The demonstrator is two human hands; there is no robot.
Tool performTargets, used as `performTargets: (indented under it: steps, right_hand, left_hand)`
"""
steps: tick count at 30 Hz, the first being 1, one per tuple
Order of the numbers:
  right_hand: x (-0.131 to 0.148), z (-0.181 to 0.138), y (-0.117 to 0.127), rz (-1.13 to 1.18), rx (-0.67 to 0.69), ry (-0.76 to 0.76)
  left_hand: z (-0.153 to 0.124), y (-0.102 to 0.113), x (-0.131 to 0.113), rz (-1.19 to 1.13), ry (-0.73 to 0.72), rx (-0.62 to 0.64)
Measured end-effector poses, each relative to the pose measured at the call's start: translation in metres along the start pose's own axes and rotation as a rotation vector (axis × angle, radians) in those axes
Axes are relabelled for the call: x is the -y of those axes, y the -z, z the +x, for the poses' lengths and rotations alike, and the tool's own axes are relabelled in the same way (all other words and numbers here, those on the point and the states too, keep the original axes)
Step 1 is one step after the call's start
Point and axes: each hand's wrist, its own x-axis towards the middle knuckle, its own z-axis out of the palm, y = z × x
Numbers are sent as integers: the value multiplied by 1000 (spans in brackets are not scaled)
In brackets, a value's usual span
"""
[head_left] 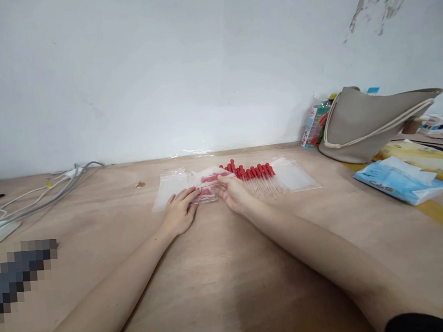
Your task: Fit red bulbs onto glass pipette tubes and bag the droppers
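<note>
A clear zip-lock bag [214, 178] with red-bulbed droppers inside lies between my two hands, over another bag with red bulbs showing through. My right hand [235, 191] pinches the upper bag at its right side, thumb on top. My left hand [179, 212] is at the left end of the bags, its fingers over the edge and its thumb below, partly hidden. Just right of my right hand is a row of thin clear droppers [262, 176] with red bulbs pointing to the wall. Flat zip bags [170, 187] lie beyond my left hand.
More flat bags [300, 175] lie right of the droppers. A grey bag [370, 120] with a cord and a plastic bottle [312, 127] stand at the back right, near a blue tissue pack [399, 179]. Cables [52, 190] run along the left. A wall closes off the back.
</note>
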Motion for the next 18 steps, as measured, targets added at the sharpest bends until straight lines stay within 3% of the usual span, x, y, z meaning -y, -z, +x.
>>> performTargets:
  steps: [4, 7, 10, 12, 15, 18]
  right_hand:
    - [-21, 6, -19, -82, -57, -118]
    - [-20, 1, -8, -263, 48, -266]
    - [-10, -10, 16, -615, 289, -369]
    - [-3, -21, 36, -730, 388, -261]
    - [8, -41, 64, -816, 515, -171]
    - [15, -58, 87, -813, 504, -104]
  left_hand:
    - [0, 4, 8, 2, -14, -34]
    - [0, 9, 18, -105, -7, -128]
    - [1, 12, 29, -180, 221, -274]
    - [3, 11, 36, -97, 402, -296]
    - [5, 10, 45, 59, 532, -97]
    - [7, 10, 54, 117, 504, 98]
